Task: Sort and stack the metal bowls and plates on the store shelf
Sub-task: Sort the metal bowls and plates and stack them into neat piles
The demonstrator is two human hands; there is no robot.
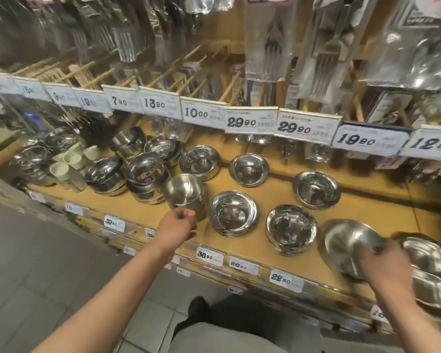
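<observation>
Two hands: right grip (385, 261) closed on a round, brushed-metal plate (346, 245); left grip (178, 225) loosely curled, empty.

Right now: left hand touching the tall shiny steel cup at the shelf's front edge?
Cannot tell. In the head view the left hand overlaps the tall steel cup's base, hiding any contact.

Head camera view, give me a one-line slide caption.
Right hand tilts a metal plate at the store shelf; left hand reaches toward a steel cup.
</observation>
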